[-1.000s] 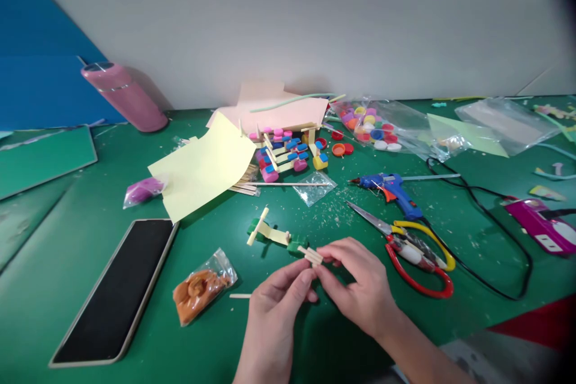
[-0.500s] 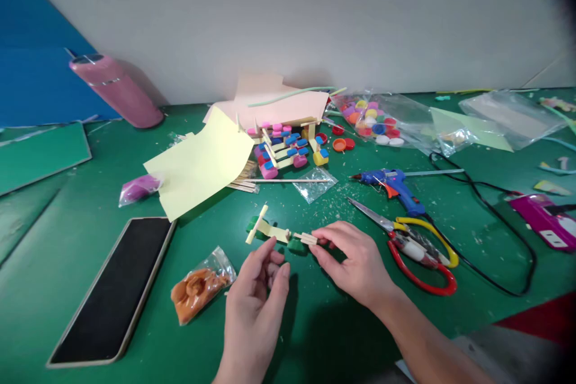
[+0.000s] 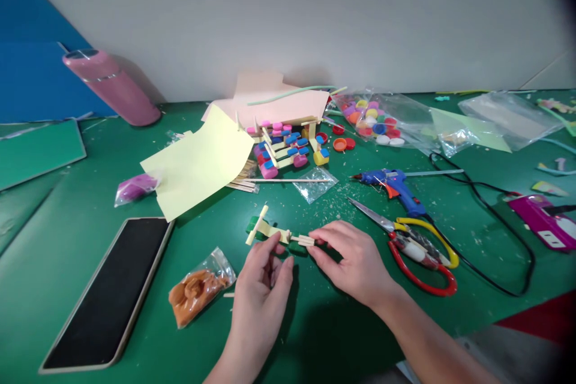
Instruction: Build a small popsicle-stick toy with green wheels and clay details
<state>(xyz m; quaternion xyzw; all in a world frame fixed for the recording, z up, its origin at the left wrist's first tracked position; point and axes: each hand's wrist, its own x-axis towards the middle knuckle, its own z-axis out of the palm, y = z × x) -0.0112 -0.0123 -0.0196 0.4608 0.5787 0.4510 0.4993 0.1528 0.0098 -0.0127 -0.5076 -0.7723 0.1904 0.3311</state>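
A small toy model (image 3: 276,233), made of pale strips with green bottle-cap wheels, lies on the green table before me. My right hand (image 3: 351,258) pinches a short bundle of thin wooden sticks (image 3: 306,240) at the model's right end. It looks joined to or touching the model; I cannot tell which. My left hand (image 3: 265,282) is beside the model, thumb apart from the fingers and the index fingertip at the pale strip. Part of the right green cap is hidden behind that hand. Several similar finished-looking models (image 3: 288,153) with coloured caps stand behind.
Scissors (image 3: 405,246) and a blue glue gun (image 3: 391,186) with a black cord lie at the right. At the left are a phone (image 3: 108,294), a bag of orange clay (image 3: 198,291), yellow paper (image 3: 198,162) and a pink bottle (image 3: 112,87). A bag of caps (image 3: 373,117) sits behind.
My left hand has moved slightly up and right, bringing its index finger to the model. The right hand and its sticks have shifted slightly left.
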